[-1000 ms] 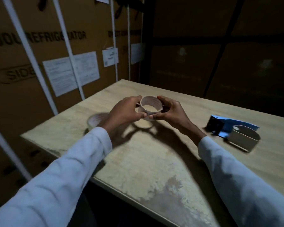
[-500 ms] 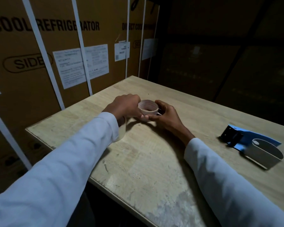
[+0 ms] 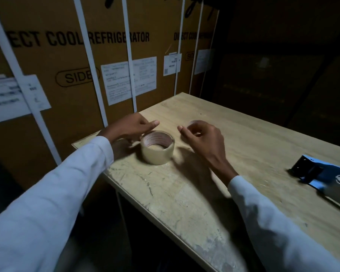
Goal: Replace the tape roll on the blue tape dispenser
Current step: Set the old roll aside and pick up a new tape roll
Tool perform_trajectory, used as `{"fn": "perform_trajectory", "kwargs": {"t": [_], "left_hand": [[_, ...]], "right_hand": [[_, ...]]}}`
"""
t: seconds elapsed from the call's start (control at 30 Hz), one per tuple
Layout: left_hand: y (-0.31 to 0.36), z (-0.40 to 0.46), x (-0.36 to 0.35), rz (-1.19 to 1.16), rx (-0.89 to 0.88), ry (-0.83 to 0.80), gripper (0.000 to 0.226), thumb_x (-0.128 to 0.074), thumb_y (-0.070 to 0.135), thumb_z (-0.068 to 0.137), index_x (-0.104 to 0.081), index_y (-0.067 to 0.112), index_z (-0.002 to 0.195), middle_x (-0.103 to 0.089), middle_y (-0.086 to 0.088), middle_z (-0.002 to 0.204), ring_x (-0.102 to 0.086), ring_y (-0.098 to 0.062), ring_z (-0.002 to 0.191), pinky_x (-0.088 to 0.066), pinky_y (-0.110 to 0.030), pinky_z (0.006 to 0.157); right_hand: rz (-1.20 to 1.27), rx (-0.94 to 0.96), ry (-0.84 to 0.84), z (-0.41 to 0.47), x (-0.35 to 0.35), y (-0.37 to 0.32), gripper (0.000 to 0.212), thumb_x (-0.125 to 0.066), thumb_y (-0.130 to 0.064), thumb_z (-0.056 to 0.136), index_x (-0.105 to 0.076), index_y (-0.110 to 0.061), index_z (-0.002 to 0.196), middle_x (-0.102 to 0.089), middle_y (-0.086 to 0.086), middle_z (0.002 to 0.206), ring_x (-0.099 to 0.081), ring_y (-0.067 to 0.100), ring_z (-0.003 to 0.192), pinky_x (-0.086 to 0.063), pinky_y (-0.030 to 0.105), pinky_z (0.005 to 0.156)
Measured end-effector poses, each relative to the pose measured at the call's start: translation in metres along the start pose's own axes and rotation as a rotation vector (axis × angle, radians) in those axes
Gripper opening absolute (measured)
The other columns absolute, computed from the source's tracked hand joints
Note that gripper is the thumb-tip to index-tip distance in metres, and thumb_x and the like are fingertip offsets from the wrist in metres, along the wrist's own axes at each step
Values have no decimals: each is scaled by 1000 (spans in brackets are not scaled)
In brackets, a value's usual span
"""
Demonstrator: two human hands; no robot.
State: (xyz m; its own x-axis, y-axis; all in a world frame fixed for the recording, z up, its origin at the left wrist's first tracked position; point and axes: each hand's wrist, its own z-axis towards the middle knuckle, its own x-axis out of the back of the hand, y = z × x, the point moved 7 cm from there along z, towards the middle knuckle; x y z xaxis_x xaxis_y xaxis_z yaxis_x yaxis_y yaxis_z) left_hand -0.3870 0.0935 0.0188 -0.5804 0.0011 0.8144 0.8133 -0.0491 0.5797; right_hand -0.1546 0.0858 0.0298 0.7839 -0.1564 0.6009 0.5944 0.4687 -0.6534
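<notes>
A roll of clear tape with red print inside its core lies flat on the wooden table. My left hand hovers just left of it, thumb stretched over its far rim and fingers low by its left side. My right hand is raised to the right of the roll, apart from it, fingers curled and thumb against forefinger. A pale blurred shape sits behind those fingers; I cannot tell what it is. The blue tape dispenser lies at the right edge, its black toothed blade toward me.
Tall cardboard refrigerator boxes with white straps stand close behind the table's left side. The table's left corner and near edge drop off just beside the roll. The background to the right is dark.
Both hands held a ring up between them; it came down to the table. Now the hands have parted, a roll lies between them, and the view has turned left.
</notes>
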Motion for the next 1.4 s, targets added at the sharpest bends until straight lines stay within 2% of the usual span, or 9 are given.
{"fn": "perform_trajectory", "kwargs": {"t": [0.23, 0.33, 0.47, 0.57, 0.73, 0.87, 1.07, 1.27, 1.4], "left_hand": [[-4, -12, -15, -127, 29, 5, 79, -51, 72, 84, -72, -3, 86, -65, -25, 71, -55, -20, 58, -41, -30, 56], [7, -12, -26, -110, 6, 12, 88, -47, 81, 71, -70, -3, 86, -66, -23, 72, -57, -25, 59, -41, -33, 58], [30, -14, -41, -156, -24, 35, 65, -52, 69, 85, -60, 6, 71, -48, -11, 63, -48, -19, 58, -40, -33, 60], [55, -17, -56, -332, -113, -54, 68, -56, 69, 82, -66, 2, 89, -64, -15, 83, -62, -22, 74, -49, -38, 70], [108, -29, -77, -653, -248, -277, 36, -62, 27, 95, -61, 13, 128, -70, -6, 116, -69, -8, 98, -55, -20, 77], [136, -18, -100, -655, -293, -335, 70, -80, 41, 74, -52, 33, 138, -60, 1, 135, -57, -18, 125, -50, -44, 102], [209, -18, -151, -738, -396, -471, 62, -74, 7, 83, -50, 14, 140, -62, -6, 132, -63, -20, 117, -57, -34, 91], [273, -23, -204, -860, -474, -530, 49, -70, 1, 85, -59, 10, 132, -66, -6, 128, -65, -20, 114, -56, -27, 87], [302, -23, -230, -907, -541, -564, 50, -71, 5, 86, -57, 9, 134, -61, -10, 135, -60, -26, 123, -53, -36, 96]], "right_hand": [[176, -308, -222, -29, -37, -4, 37, -69, -49, 83, -75, -13, 76, -73, 6, 66, -72, 27, 58, -62, 46, 58], [189, -366, -139, -32, -29, 2, 33, -69, -40, 81, -75, -9, 70, -73, 7, 60, -71, 26, 54, -62, 49, 62], [148, -324, 0, -34, -3, 9, 25, -71, -33, 79, -77, -12, 69, -72, 4, 60, -71, 23, 60, -60, 47, 67], [153, -303, 42, -40, 16, 17, 18, -65, -25, 76, -76, -17, 64, -70, 1, 54, -68, 15, 54, -59, 45, 64], [239, -206, 120, -47, 52, 31, 14, -67, -25, 81, -81, -25, 82, -78, 0, 77, -74, 16, 73, -60, 52, 69], [134, -144, 241, -57, 99, 44, 18, -71, -17, 86, -79, -11, 101, -79, 4, 96, -74, 14, 86, -61, 47, 77], [-26, -115, 340, -80, 168, 76, 21, -69, -12, 84, -78, -11, 103, -79, 5, 97, -74, 15, 89, -61, 44, 81], [-39, -228, 387, -109, 220, 127, 29, -68, -30, 81, -78, -15, 104, -79, 2, 96, -75, 16, 87, -62, 45, 79], [4, -226, 452, -129, 250, 144, 18, -72, -16, 86, -78, -10, 102, -78, 3, 96, -74, 13, 89, -60, 39, 83]]}}
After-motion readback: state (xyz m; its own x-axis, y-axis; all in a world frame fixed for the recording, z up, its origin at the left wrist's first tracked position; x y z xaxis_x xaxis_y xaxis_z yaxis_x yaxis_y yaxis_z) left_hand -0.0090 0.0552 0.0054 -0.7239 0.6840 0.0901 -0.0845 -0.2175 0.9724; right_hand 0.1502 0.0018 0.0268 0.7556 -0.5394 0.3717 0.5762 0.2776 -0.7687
